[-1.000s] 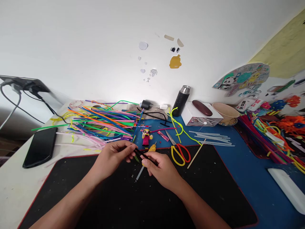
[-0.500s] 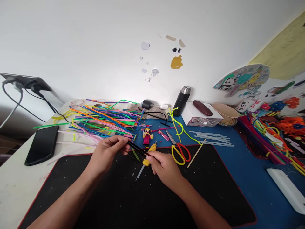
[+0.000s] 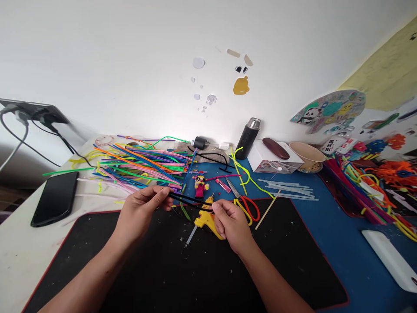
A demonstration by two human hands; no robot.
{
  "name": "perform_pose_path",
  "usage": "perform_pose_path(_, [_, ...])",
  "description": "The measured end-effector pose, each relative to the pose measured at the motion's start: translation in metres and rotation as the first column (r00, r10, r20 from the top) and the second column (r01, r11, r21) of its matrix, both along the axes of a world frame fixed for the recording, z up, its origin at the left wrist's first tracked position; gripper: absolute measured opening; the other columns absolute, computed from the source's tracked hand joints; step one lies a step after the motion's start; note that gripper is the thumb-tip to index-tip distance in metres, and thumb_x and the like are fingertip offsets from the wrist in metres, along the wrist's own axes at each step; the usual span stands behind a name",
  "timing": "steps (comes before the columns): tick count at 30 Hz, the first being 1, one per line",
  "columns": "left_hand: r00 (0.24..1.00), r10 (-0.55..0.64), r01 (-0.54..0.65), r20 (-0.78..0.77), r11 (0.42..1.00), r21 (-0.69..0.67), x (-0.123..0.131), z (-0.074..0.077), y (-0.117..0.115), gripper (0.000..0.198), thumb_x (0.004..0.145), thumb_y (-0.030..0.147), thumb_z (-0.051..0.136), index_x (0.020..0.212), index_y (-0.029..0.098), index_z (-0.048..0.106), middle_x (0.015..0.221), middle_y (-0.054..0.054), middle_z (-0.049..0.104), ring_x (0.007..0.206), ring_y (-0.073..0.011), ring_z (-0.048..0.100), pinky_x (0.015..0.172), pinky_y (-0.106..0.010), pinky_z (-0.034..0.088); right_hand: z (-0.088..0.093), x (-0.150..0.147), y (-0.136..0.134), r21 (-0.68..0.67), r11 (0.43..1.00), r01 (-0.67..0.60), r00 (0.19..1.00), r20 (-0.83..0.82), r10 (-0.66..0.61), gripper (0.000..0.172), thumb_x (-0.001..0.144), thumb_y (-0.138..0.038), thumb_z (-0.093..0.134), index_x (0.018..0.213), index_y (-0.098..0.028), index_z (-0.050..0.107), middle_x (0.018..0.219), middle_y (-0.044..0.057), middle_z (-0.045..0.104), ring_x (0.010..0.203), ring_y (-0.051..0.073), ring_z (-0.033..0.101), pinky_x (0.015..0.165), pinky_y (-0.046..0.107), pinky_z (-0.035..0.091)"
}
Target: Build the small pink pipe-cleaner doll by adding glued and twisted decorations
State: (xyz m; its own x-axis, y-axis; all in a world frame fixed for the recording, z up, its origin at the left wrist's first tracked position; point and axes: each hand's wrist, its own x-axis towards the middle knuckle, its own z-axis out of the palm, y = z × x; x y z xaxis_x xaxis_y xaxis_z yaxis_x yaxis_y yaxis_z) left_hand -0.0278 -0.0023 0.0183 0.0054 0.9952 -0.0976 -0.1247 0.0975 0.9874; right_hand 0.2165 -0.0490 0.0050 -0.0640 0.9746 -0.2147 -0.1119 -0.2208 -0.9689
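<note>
Black pipe cleaners [image 3: 190, 201] stretch between my two hands above the black mat, two strands side by side. My left hand [image 3: 143, 208] pinches one end between thumb and fingers. At the other end, my right hand [image 3: 232, 221] is closed on the strands. Under and beside my right hand lies a yellow hot glue gun [image 3: 206, 218] with a clear glue stick [image 3: 191, 235] in its back; the hand partly covers it. Just beyond stands a small figure [image 3: 200, 187] in a magenta robe. Red and yellow scissors [image 3: 250, 208] lie right of my right hand.
Colourful pipe cleaners [image 3: 143, 163] are heaped at the back left, near a phone [image 3: 54, 198]. Behind stand a black thermos [image 3: 248, 138], a tissue box [image 3: 272, 158] and a bowl [image 3: 306, 155]. Glue sticks [image 3: 288, 188] and a wooden stick [image 3: 267, 210] lie to the right.
My right hand has moved right and slightly up along the black strands, so a longer stretch shows between my hands. More of the glue gun is uncovered. My left hand has shifted slightly left.
</note>
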Motion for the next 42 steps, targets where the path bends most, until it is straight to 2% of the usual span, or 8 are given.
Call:
perform_pose_path(7, [0.995,0.066,-0.067,-0.07,0.998,-0.017,-0.01,-0.004,-0.005,0.038,0.076,0.057,0.087,0.083,0.02,0.08,0.075,-0.005,0.079,0.065,-0.0197,0.072,0.066,-0.028,0.06,-0.006,0.011,-0.002,0.045,0.986,0.158,0.987,0.02,-0.159,0.045,0.094,-0.061,0.068,0.081,-0.019,0.064,0.044,-0.01,0.041,0.036,0.006,0.033,0.039,0.02,0.027])
perform_pose_path(13, [0.997,0.01,-0.011,-0.075,1.0,-0.019,-0.002,0.0,-0.009,0.038,0.077,0.056,0.087,0.078,0.019,0.079,0.073,-0.005,0.078,0.063,-0.019,0.071,0.065,-0.028,0.06,0.0,0.012,-0.005,0.297,0.955,0.008,0.967,0.241,-0.083,0.037,0.094,-0.046,0.073,0.121,-0.022,0.072,0.079,-0.002,0.061,0.055,0.01,0.054,0.052,0.024,0.046])
perform_pose_path(17, [1.0,-0.021,0.02,-0.022,1.0,-0.012,0.004,0.003,-0.011,0.036,0.078,0.053,0.087,0.074,0.019,0.078,0.069,-0.004,0.076,0.061,-0.0178,0.07,0.062,-0.027,0.059,-0.002,0.006,-0.003,0.444,0.882,-0.156,0.845,0.523,-0.114,0.05,0.093,-0.041,0.077,0.139,-0.026,0.067,0.096,0.002,0.063,0.06,0.011,0.055,0.059,0.026,0.05])
perform_pose_path(22, [0.999,-0.03,0.03,-0.018,0.999,-0.028,0.002,0.003,-0.016,0.033,0.079,0.052,0.087,0.081,0.019,0.08,0.071,-0.004,0.077,0.062,-0.0185,0.071,0.062,-0.027,0.06,-0.005,0.002,-0.002,0.48,0.838,-0.261,0.714,0.68,-0.167,0.039,0.101,-0.046,0.067,0.13,-0.021,0.075,0.094,0.005,0.067,0.062,0.014,0.059,0.067,0.03,0.053])
perform_pose_path(31, [1.0,-0.024,0.024,-0.007,1.0,-0.021,0.001,0.001,-0.017,0.029,0.082,0.048,0.086,0.085,0.02,0.081,0.075,-0.004,0.078,0.065,-0.0183,0.072,0.064,-0.026,0.061,0.0,0.001,0.001,0.477,0.814,-0.331,0.691,0.71,-0.135,0.028,0.097,-0.048,0.073,0.109,-0.023,0.079,0.102,0.007,0.072,0.084,0.02,0.072,0.077,0.03,0.055])
perform_pose_path(34, [1.0,-0.028,0.028,-0.008,0.999,-0.033,0.002,0.004,-0.018,0.031,0.079,0.049,0.088,0.082,0.02,0.081,0.073,-0.004,0.078,0.063,-0.0185,0.072,0.063,-0.027,0.061,-0.001,0.001,0.002,0.455,0.83,-0.322,0.717,0.69,-0.101,0.026,0.097,-0.047,0.073,0.104,-0.022,0.078,0.103,0.007,0.073,0.084,0.02,0.073,0.076,0.03,0.055])
perform_pose_path(38, [1.0,-0.026,0.026,0.0,0.998,-0.049,0.004,0.004,-0.019,0.033,0.078,0.051,0.088,0.082,0.019,0.081,0.072,-0.005,0.078,0.062,-0.0188,0.072,0.062,-0.027,0.061,-0.001,0.002,0.001,0.36,0.892,-0.275,0.771,0.636,-0.019,0.021,0.097,-0.042,0.073,0.101,-0.022,0.078,0.09,0.004,0.075,0.065,0.015,0.067,0.062,0.026,0.051])
perform_pose_path(42, [0.999,-0.037,0.039,0.029,0.997,-0.06,0.006,0.0,-0.019,0.032,0.078,0.051,0.088,0.081,0.02,0.08,0.072,-0.005,0.079,0.063,-0.0192,0.072,0.063,-0.028,0.061,-0.001,0.003,0.001,0.311,0.917,-0.251,0.769,0.639,-0.007,0.017,0.097,-0.038,0.072,0.096,-0.022,0.079,0.083,0.003,0.076,0.063,0.015,0.065,0.059,0.025,0.048])
